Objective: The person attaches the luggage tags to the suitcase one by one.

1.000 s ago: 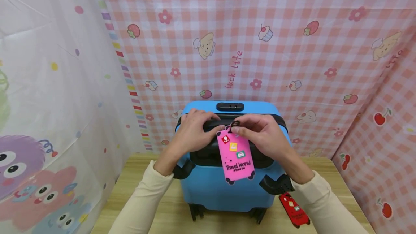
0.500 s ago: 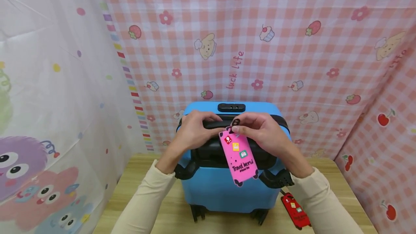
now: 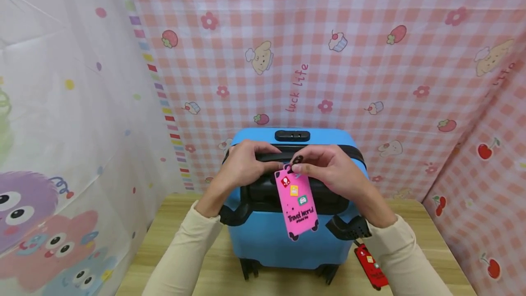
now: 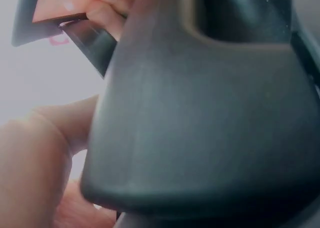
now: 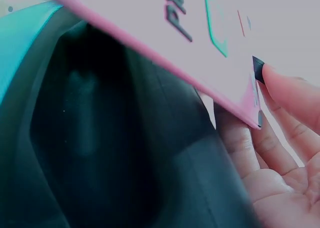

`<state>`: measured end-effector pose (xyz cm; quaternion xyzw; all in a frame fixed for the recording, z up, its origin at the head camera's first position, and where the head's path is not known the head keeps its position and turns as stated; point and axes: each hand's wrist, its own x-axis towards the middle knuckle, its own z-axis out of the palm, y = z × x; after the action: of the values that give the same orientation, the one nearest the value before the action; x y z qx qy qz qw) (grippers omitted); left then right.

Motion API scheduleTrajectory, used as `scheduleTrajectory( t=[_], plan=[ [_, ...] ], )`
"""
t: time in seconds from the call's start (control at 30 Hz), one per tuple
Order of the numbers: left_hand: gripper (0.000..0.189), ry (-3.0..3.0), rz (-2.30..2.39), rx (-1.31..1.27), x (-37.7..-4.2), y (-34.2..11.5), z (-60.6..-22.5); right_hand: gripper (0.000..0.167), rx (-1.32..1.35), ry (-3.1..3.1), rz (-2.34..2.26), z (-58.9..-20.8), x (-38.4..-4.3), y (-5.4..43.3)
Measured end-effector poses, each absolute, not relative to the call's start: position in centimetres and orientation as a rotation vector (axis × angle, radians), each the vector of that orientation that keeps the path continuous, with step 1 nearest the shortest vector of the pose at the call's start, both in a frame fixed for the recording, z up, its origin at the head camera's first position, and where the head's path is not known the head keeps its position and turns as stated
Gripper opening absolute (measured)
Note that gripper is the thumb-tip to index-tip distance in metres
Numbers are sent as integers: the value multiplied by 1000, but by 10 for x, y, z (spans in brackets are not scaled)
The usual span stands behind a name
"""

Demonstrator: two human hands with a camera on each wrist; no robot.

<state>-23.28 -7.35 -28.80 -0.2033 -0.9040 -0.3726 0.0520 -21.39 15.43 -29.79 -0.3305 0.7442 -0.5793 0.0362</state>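
Observation:
A blue suitcase (image 3: 287, 245) stands upright with its black carry handle (image 3: 268, 157) across the upper part. My left hand (image 3: 242, 166) grips this handle, thumb in front and fingers behind it; the fingertips are partly hidden. From my right hand (image 3: 334, 168) hangs a pink luggage tag (image 3: 297, 207) printed "Travel World". Right thumb and index finger pinch its black strap (image 3: 297, 161) just above the tag, near the left thumb tip. In the left wrist view the dark strap (image 4: 92, 41) passes behind the handle's edge. The right wrist view shows the tag (image 5: 145, 33) close over the handle.
A red luggage tag (image 3: 370, 264) lies on the wooden tabletop (image 3: 185, 241), beside the suitcase and partly under my right sleeve. A black combination lock (image 3: 292, 136) sits at the suitcase's top. Patterned cloths hang behind and on both sides.
The pink tag swings right, then back left, and now hangs slightly lower. The right hand shifts a little with the strap. The left hand stays almost where it was.

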Motion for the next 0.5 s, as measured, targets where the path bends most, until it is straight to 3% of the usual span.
scheduleTrajectory(
  t=[0.3, 0.5],
  plan=[
    [26, -2729, -1250, -597, -233, -73, -291, 17, -1029, 2268, -1782, -298, -214, 155],
    [42, -2716, -1337, -564, -234, -73, -292, 16, -1038, 2254, -1786, -299, -214, 154]
  ],
)
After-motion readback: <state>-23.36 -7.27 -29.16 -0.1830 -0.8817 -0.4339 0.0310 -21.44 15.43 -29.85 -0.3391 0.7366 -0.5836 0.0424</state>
